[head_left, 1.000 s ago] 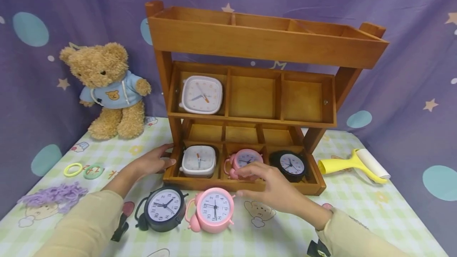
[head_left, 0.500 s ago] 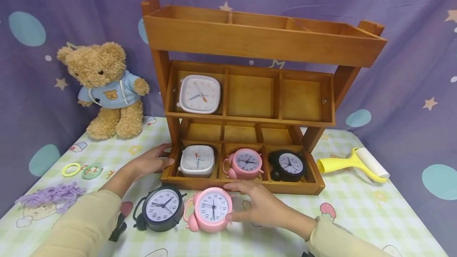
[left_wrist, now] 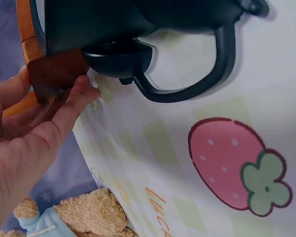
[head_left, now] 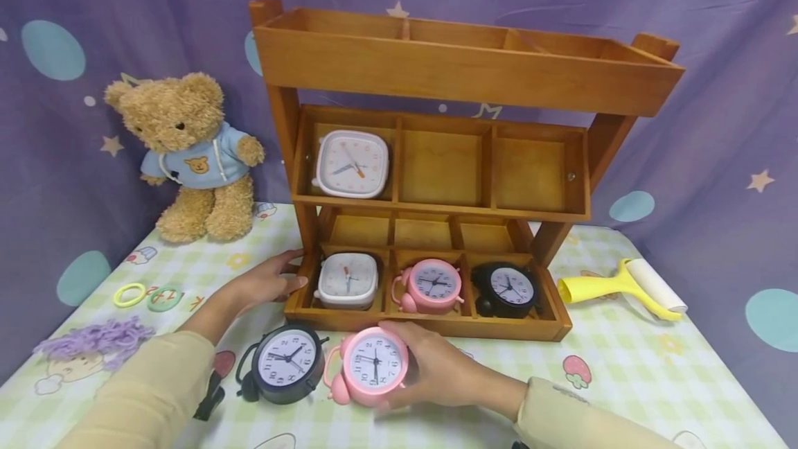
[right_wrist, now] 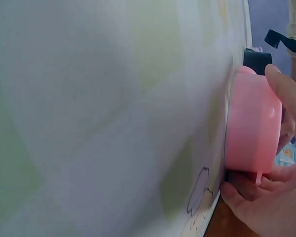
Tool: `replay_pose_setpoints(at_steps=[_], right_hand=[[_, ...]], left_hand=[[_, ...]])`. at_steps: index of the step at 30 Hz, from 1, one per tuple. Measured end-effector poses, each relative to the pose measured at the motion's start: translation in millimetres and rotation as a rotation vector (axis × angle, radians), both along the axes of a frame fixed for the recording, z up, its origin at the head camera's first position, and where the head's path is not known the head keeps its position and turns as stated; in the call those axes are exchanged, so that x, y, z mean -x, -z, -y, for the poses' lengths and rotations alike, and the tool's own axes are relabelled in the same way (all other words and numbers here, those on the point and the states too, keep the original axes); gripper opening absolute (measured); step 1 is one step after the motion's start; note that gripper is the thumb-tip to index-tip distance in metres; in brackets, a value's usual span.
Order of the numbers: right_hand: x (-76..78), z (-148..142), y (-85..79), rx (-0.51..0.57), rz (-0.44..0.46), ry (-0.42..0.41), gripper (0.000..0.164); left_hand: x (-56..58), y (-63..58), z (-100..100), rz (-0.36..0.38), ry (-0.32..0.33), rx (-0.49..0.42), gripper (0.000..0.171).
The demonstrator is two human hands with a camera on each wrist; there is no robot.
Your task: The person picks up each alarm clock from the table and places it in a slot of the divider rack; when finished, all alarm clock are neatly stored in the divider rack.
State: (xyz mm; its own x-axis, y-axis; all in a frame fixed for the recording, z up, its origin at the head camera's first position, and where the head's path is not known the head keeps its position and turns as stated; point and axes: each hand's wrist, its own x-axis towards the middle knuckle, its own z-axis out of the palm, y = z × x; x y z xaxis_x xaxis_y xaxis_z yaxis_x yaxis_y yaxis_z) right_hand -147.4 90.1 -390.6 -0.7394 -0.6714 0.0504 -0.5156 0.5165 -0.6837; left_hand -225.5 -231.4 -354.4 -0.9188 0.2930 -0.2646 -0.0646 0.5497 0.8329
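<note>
My right hand [head_left: 445, 369] holds the pink alarm clock [head_left: 374, 360] by its right side, fingers at its far edge and thumb at its near edge; the right wrist view shows the clock's pink casing [right_wrist: 254, 123] between them. The clock lies face up on the cloth. Left of it lies a black alarm clock [head_left: 287, 364]. At the lower left end of the wooden shelf [head_left: 430, 326], my left hand [head_left: 262, 284] grips the side panel between thumb and fingers. A white clock [head_left: 347, 281], another pink clock [head_left: 431, 286] and another black clock [head_left: 506, 289] sit in the bottom row.
One more white clock [head_left: 352, 164] sits in the middle tier's left compartment. The top tier [head_left: 461, 68] overhangs the others. A teddy bear [head_left: 194, 158] sits back left; hair rings [head_left: 129, 295] and purple yarn [head_left: 102, 341] lie at left. A yellow-handled lint roller [head_left: 623, 286] lies at right.
My right hand has come down and left from in front of the shelved pink clock and taken hold of the pink clock on the cloth. My left hand stays at the shelf's end.
</note>
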Motion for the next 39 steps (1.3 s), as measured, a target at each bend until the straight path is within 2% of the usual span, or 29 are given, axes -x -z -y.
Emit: replay_pose_setpoints(at_steps=[10, 23, 28, 39], right_hand=[[-1.5, 8.0, 3.1, 0.023, -0.026, 0.042, 0.097], [-1.1, 9.2, -0.2, 0.066, 0.008, 0.082, 0.088], [-1.3, 1.3, -8.0, 0.070, 0.027, 0.098, 0.088], [-2.6, -18.8, -31.1, 0.081, -0.024, 0.081, 0.092]], left_hand=[[0.4, 0.1, -0.6, -0.002, -0.004, 0.007, 0.068], [-1.9, -0.1, -1.0, -0.001, -0.006, -0.036, 0.068], [-1.0, -0.9, -0.5, 0.003, 0.000, -0.030, 0.068], [0.4, 0.3, 0.2, 0.013, 0.003, -0.031, 0.069]])
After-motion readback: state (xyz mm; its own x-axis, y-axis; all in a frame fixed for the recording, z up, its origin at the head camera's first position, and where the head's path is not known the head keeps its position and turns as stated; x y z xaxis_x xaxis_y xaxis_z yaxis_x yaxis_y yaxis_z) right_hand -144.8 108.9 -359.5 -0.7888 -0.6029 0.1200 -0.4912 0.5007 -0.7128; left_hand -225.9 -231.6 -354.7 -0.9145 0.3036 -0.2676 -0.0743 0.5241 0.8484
